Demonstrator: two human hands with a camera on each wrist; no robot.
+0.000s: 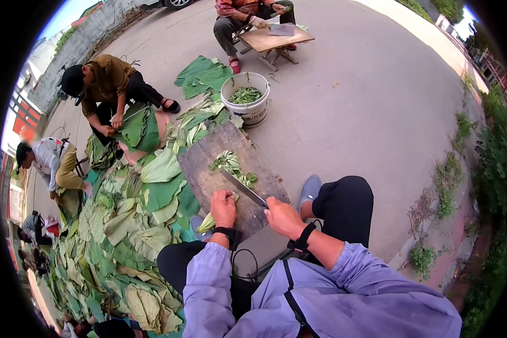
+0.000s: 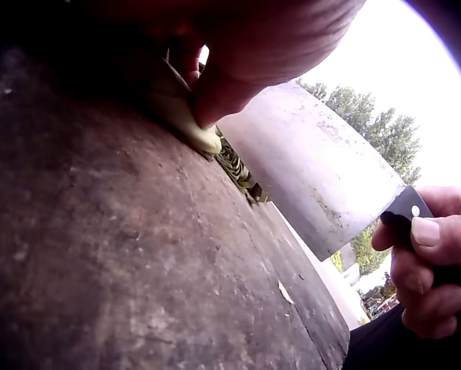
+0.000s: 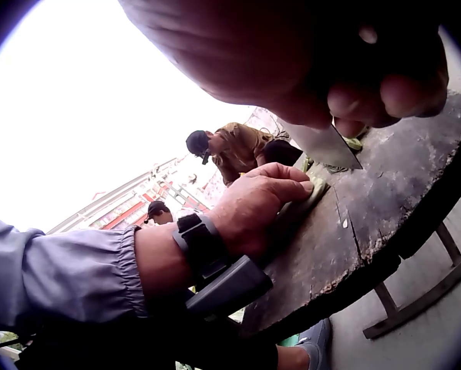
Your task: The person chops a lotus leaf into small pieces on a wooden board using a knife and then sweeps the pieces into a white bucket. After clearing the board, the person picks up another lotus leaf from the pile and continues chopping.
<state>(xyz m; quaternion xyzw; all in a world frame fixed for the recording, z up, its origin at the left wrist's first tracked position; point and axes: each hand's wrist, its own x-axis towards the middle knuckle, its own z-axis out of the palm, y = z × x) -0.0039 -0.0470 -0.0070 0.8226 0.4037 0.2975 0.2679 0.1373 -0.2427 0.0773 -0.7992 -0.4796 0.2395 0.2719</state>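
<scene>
My right hand (image 1: 284, 217) grips the black handle of a broad cleaver (image 1: 244, 190), its blade over the worn wooden board (image 1: 200, 159). In the left wrist view the blade (image 2: 307, 166) stands beside my left fingers, and my right hand (image 2: 439, 254) holds its handle. My left hand (image 1: 223, 209) pinches a pale green rolled leaf bundle (image 1: 207, 223) against the board; the bundle (image 3: 314, 196) also shows under the fingertips in the right wrist view. Cut green strips (image 1: 228, 161) lie in a heap on the board beyond the blade.
Beyond the board stands a white bucket (image 1: 253, 112) of cut greens. Large leaves (image 1: 118, 225) cover the ground on the left, where people sit bent over. Another person sits at a small wooden table (image 1: 265, 40) at the top. My shoes (image 1: 308, 188) flank the board.
</scene>
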